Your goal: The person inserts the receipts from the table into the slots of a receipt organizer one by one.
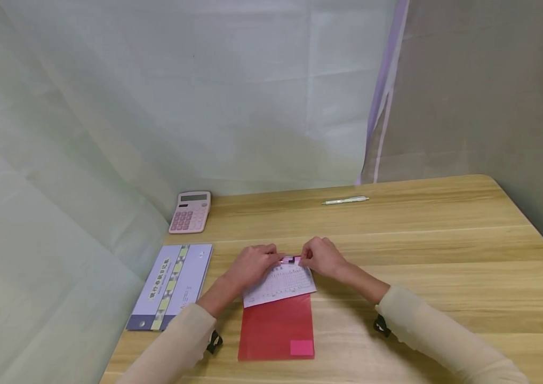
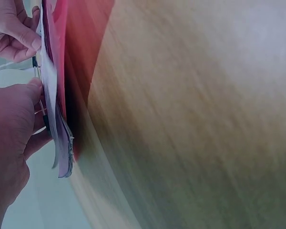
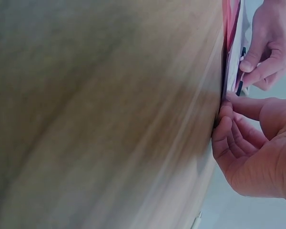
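Note:
A red folder [image 1: 275, 330] lies on the table with printed paper slips [image 1: 278, 288] slanted over its upper half. At their top edge sits a metal clip [image 1: 292, 261] with black ends, seen edge-on as a thin silver bar in the wrist views. My left hand [image 1: 256, 265] pinches this clip between thumb and fingers from the left. My right hand [image 1: 321, 257] pinches the slips' top right corner, thumb above and fingers below in the right wrist view. In the left wrist view the slips [image 2: 63, 148] stand slightly apart from the red cover [image 2: 88, 43].
A pink calculator [image 1: 191, 212] stands at the table's back left corner. Nearer, left of the folder, lies a lilac account book [image 1: 175, 285]. A pale pen [image 1: 345, 200] rests near the back edge. Hanging cloth [image 1: 262, 96] borders the table behind and at the left.

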A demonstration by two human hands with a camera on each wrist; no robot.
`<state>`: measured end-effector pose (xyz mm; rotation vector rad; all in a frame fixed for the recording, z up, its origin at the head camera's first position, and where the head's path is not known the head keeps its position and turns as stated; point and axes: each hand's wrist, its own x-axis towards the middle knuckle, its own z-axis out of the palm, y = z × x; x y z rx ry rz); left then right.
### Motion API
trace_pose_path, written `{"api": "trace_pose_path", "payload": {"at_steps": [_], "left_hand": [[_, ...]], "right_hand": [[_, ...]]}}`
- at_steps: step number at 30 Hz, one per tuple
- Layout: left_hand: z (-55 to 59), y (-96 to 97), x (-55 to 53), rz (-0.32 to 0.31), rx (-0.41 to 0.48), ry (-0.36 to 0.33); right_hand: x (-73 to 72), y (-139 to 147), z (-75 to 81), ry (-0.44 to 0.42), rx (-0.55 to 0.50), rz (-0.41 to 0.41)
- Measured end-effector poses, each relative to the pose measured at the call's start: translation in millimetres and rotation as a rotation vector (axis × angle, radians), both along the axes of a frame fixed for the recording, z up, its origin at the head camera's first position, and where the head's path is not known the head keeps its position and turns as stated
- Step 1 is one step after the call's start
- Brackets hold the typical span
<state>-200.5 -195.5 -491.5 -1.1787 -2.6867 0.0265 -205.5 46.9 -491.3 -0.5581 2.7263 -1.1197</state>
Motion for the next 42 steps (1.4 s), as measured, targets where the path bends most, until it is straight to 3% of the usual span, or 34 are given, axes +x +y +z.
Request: {"api": "trace_pose_path", "payload": {"at_steps": [25,42], "left_hand": [[-1.9,0.2,1.2,-0.005,-0.004,0.024],[-5.3,0.7,3.3,0.011,0.040,0.020]], "right_hand": [[0.7,-2.2,-1.9,0.063,0.034,-0.034],[-2.4,-3.3,-4.3,-0.002,0.035,-0.035]]}}
